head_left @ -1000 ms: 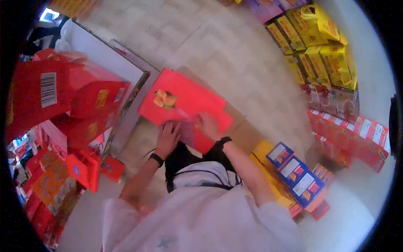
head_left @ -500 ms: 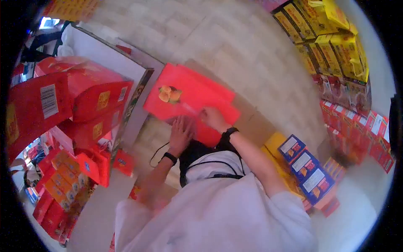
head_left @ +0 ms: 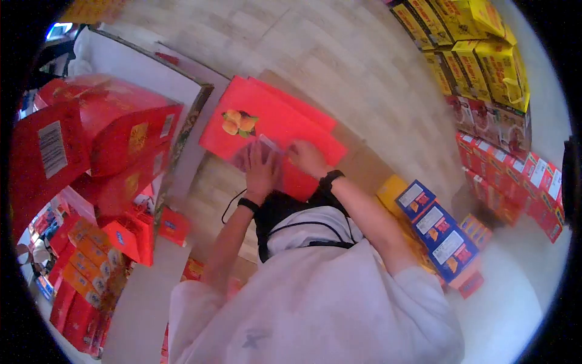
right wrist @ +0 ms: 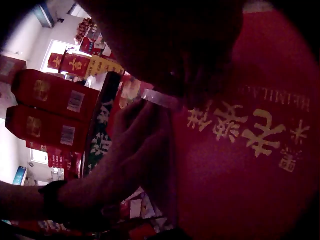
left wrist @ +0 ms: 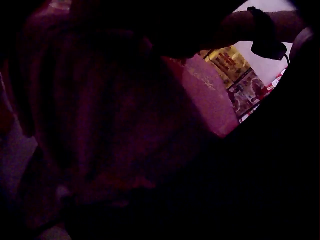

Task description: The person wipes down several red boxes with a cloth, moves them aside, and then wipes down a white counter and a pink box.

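Note:
A red printed carton (head_left: pixel 285 118) with a picture of orange fruit lies across the person's lap in the head view. Gold Chinese characters (right wrist: pixel 255 132) show on its surface in the right wrist view. The left hand (head_left: pixel 262 170) lies over a purplish translucent patch (head_left: pixel 241 159) at the near side. Its bent fingers pinch one end of a pale translucent strip (right wrist: pixel 160 98). Fingers of the right hand (head_left: pixel 307 159) curl at the strip's other end, close above the red surface; they are dark in the right wrist view. Most of the left wrist view is dark.
Brown cardboard (head_left: pixel 357 151) lies under the carton. Red gift boxes (head_left: pixel 130 130) and a white panel (head_left: pixel 145 57) stand on the left. Blue boxes (head_left: pixel 433 221) sit right of the person, with yellow cartons (head_left: pixel 479 67) and red boxes (head_left: pixel 515 170) stacked farther right.
The left hand has moved forward over the carton, its fingertips now at the pale strip. The right hand stays close to the same spot on the carton. The head view has shifted slightly.

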A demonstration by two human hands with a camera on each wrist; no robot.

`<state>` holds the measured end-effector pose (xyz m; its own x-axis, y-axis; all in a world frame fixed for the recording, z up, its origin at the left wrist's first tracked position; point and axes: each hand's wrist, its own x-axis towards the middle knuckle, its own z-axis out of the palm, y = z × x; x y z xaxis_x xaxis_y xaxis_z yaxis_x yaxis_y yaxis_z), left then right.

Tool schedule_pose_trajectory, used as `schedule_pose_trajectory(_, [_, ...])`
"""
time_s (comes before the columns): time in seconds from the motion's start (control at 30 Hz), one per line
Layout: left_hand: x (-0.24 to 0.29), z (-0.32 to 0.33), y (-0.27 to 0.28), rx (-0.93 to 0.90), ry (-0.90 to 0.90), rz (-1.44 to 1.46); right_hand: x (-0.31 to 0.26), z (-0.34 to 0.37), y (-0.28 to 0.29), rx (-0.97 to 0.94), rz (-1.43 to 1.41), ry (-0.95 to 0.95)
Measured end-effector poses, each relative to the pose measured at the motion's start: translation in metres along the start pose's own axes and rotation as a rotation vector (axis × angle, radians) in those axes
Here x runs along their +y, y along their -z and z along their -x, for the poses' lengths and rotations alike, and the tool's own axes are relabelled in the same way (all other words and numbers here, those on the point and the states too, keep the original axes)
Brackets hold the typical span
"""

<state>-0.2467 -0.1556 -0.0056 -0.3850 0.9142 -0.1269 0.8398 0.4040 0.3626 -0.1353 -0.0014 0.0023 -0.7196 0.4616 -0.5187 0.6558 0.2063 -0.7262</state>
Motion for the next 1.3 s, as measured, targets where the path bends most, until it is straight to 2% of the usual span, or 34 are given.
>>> schedule_pose_trajectory(0.17, [0.0, -0.001, 0.001, -0.001, 0.005, 0.024, -0.008, -0.01, 0.001, -0.021, -0.103, -0.011])
schedule_pose_trajectory(0.23, [-0.001, -0.003, 0.0, -0.002, 0.007, 0.028, -0.009, -0.012, -0.001, 0.141, 0.005, 0.072])
schedule_pose_trajectory(0.37, [-0.008, -0.005, 0.0, -0.037, -0.001, 0.028, -0.015, -0.025, 0.007, 0.073, 0.05, 0.098])
schedule_pose_trajectory(0.43, [-0.009, -0.006, 0.005, -0.069, -0.023, 0.02, -0.017, -0.029, 0.013, -0.038, 0.039, 0.16])
schedule_pose_trajectory(0.5, [-0.01, -0.006, 0.009, -0.181, -0.022, 0.018, -0.019, -0.032, 0.014, -0.037, 0.048, 0.192])
schedule_pose_trajectory(0.57, [-0.012, -0.007, 0.011, -0.184, -0.045, 0.012, -0.02, -0.034, 0.014, -0.036, 0.06, 0.225])
schedule_pose_trajectory(0.63, [-0.013, -0.007, 0.012, -0.186, -0.068, 0.005, -0.021, -0.036, 0.011, -0.048, 0.186, 0.286])
schedule_pose_trajectory(0.7, [-0.012, -0.008, 0.015, -0.124, -0.087, 0.066, -0.024, -0.036, 0.008, -0.03, 0.176, 0.278])
schedule_pose_trajectory(0.77, [-0.011, -0.007, 0.019, -0.142, -0.097, 0.042, -0.028, -0.033, 0.003, -0.012, 0.159, 0.264])
schedule_pose_trajectory(0.83, [-0.014, -0.007, 0.023, -0.15, -0.109, 0.007, -0.033, -0.035, 0.001, 0.062, 0.174, 0.164])
schedule_pose_trajectory(0.9, [-0.013, -0.005, 0.026, -0.21, -0.061, 0.181, -0.035, -0.031, 0.005, 0.077, 0.144, 0.113])
schedule_pose_trajectory(0.93, [-0.01, -0.004, 0.025, -0.201, -0.065, 0.177, -0.037, -0.03, 0.008, 0.091, 0.109, 0.054])
schedule_pose_trajectory(1.03, [0.003, -0.017, 0.028, -0.073, -0.074, 0.1, -0.026, -0.033, 0.012, 0.184, 0.05, 0.031])
schedule_pose_trajectory(1.13, [0.012, -0.023, 0.032, -0.073, -0.202, 0.081, -0.01, -0.033, 0.023, 0.272, -0.098, -0.054])
schedule_pose_trajectory(1.17, [0.011, -0.024, 0.031, -0.103, -0.234, 0.059, -0.001, -0.037, 0.025, 0.279, -0.105, -0.062])
schedule_pose_trajectory(1.23, [0.009, -0.022, 0.029, -0.14, -0.276, 0.034, 0.032, -0.056, 0.029, 0.491, -0.202, -0.063])
schedule_pose_trajectory(1.27, [0.007, -0.02, 0.028, -0.212, -0.245, 0.043, 0.037, -0.058, 0.041, 0.496, -0.207, -0.071])
schedule_pose_trajectory(1.3, [0.006, -0.019, 0.028, -0.28, -0.213, 0.052, 0.039, -0.058, 0.058, 0.586, -0.096, -0.093])
